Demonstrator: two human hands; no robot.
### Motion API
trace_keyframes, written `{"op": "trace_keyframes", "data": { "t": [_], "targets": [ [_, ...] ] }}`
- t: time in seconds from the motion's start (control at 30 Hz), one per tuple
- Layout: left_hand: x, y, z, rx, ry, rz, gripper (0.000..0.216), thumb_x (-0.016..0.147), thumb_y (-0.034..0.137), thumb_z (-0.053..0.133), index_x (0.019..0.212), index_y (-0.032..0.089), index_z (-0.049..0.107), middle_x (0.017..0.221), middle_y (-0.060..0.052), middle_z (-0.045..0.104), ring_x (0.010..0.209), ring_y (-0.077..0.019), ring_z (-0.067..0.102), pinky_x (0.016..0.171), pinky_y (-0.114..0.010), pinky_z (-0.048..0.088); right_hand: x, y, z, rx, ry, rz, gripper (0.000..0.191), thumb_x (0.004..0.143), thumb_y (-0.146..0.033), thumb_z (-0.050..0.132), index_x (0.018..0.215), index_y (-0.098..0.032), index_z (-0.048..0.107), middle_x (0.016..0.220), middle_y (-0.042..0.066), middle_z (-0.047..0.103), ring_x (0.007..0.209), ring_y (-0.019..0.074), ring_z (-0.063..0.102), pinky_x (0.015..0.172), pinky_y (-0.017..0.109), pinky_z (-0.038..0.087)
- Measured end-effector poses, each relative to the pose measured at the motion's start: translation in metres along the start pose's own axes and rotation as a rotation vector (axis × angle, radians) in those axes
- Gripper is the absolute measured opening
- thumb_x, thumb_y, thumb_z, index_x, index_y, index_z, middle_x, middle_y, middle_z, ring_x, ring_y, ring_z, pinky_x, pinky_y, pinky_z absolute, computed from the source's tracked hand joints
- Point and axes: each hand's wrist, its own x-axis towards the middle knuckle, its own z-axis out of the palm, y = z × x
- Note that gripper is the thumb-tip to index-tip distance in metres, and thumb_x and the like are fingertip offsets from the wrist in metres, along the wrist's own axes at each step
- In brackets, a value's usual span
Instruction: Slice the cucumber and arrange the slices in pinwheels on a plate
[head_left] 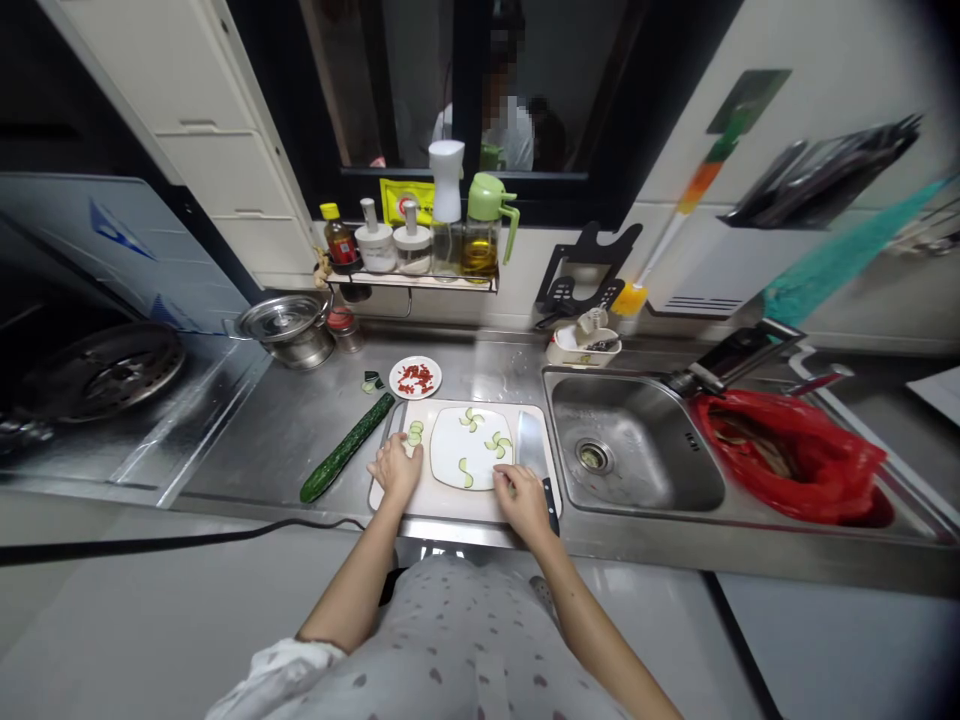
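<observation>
A white squarish plate (450,455) lies on the cutting board (480,508), with thin cucumber slices (498,445) set on it in small pinwheels and one partial group. My left hand (395,470) is at the board's left side, thumb apart from the fingers, just below a short row of cucumber slices (415,432). At the plate's lower right corner, my right hand (523,500) has its fingers curled in a pinch; whatever they hold is too small to make out. A knife (531,440) lies along the board's right side, its black handle partly behind that hand.
Left of the board lies a long cucumber (349,445). Behind are a small plate (431,391) of chopped red pieces and cucumber end bits (371,382). A lidded pot (289,330) stands back left. To the right are a sink (637,470) and a red plastic bag (810,480).
</observation>
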Motion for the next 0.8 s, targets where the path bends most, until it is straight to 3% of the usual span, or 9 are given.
{"op": "trace_keyframes", "data": {
  "t": [0.2,0.43,0.6,0.8],
  "targets": [
    [0.009,-0.004,0.006,0.057,-0.011,-0.023,0.033,0.081,0.043,0.058,0.106,0.022,0.062,0.113,-0.013,0.065,0.11,-0.0346,0.054,0.093,-0.049,0.031,-0.001,-0.002,-0.002,0.019,0.006,-0.01,0.031,0.093,-0.035,0.044,0.097,-0.019,0.07,0.085,0.007,0.07,0.084,0.0215,0.06,0.08,0.033,0.04],
    [0.013,-0.004,0.01,0.005,0.013,-0.016,0.022,0.08,0.033,0.06,0.1,0.022,0.063,0.107,-0.01,0.067,0.106,-0.0315,0.055,0.091,-0.045,0.033,-0.002,-0.005,-0.003,0.05,-0.005,-0.001,0.029,0.092,-0.033,0.045,0.095,-0.019,0.07,0.083,0.007,0.069,0.081,0.0215,0.059,0.076,0.032,0.042],
    [0.013,-0.003,0.012,-0.129,0.036,0.014,0.014,0.081,0.022,0.056,0.092,0.023,0.064,0.096,-0.007,0.071,0.104,-0.0278,0.058,0.091,-0.042,0.033,-0.002,-0.006,-0.004,0.067,-0.011,0.008,0.03,0.092,-0.033,0.044,0.092,-0.018,0.07,0.08,0.007,0.067,0.079,0.0218,0.058,0.074,0.033,0.043],
    [0.016,-0.004,0.01,-0.466,0.03,-0.003,0.012,0.075,0.023,0.062,0.087,0.021,0.065,0.086,-0.004,0.071,0.085,-0.0205,0.064,0.092,-0.04,0.038,0.001,-0.009,-0.005,0.106,0.017,-0.013,0.03,0.092,-0.033,0.044,0.092,-0.018,0.069,0.083,0.007,0.069,0.08,0.0219,0.059,0.075,0.033,0.044]
  ]
}}
